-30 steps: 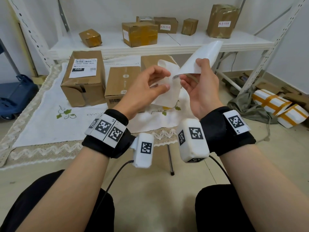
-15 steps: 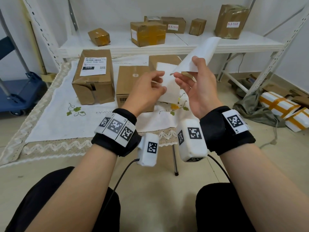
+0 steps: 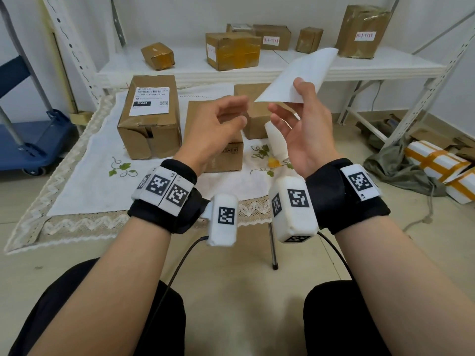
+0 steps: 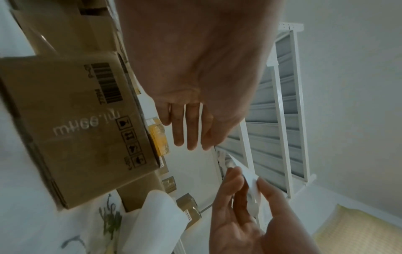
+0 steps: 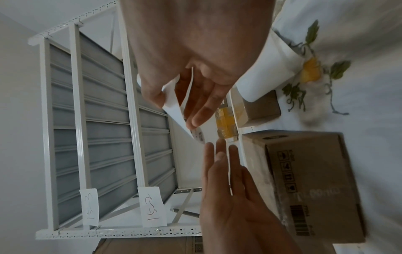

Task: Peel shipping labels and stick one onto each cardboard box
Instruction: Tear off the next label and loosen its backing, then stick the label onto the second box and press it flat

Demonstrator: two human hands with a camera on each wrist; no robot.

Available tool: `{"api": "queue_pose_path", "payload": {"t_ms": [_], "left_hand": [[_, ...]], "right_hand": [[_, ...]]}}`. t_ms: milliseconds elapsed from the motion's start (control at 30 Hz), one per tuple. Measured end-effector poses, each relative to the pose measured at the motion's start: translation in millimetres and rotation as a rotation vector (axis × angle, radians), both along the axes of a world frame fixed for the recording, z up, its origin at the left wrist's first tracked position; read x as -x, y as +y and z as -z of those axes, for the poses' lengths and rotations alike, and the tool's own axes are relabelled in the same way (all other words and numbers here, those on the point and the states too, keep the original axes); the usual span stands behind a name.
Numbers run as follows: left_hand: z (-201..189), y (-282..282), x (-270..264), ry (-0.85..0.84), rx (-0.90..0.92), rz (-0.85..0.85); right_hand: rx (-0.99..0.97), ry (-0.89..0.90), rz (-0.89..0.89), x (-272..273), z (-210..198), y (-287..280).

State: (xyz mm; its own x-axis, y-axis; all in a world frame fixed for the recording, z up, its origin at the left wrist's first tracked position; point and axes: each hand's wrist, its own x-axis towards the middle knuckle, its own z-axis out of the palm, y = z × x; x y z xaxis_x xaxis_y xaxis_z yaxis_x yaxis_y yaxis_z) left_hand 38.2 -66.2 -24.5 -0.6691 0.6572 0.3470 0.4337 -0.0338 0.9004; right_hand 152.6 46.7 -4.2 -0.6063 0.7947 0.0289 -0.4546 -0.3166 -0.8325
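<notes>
White label point(image 3: 298, 75) pinched in right hand point(image 3: 300, 134), above middle box point(image 3: 218, 140) | left hand point(image 3: 213, 129) loosely spread, holding nothing | risk: sticky face curling, self-adhering, landing crooked on box.

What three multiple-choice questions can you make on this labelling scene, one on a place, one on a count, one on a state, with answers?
1. Where does the box with the large printed label stand? A on the shelf; B on the tablecloth; C on the floor.
2. How many cardboard boxes stand on the tablecloth? A one; B three; C five.
3. What does the left hand do? A holds nothing; B grips a box; C presses the cloth.
Answers: 1 B, it stands at the cloth's left. 2 B, the labelled one, the middle box, the rear box. 3 A, its fingers are free; only the right hand pinches the white sheet.
</notes>
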Motion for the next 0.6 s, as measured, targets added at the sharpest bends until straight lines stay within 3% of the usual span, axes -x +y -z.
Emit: {"api": "queue_pose_path", "payload": {"t_ms": [267,400,600], "left_hand": [[-6.5,-24.0,24.8,-0.111,-0.004,-0.334],[-0.1,-30.9,32.4,-0.196,0.091,-0.370],[5.6,-37.7,35.7,-0.285,0.072,-0.358]], "right_hand": [[0.085,-0.067,-0.076,19.9,12.8,-6.6],[0.135,-0.145,-0.119,32.9,23.2,-8.2],[0.150,-0.209,-0.199,47.8,26.9,-14.9]]}}
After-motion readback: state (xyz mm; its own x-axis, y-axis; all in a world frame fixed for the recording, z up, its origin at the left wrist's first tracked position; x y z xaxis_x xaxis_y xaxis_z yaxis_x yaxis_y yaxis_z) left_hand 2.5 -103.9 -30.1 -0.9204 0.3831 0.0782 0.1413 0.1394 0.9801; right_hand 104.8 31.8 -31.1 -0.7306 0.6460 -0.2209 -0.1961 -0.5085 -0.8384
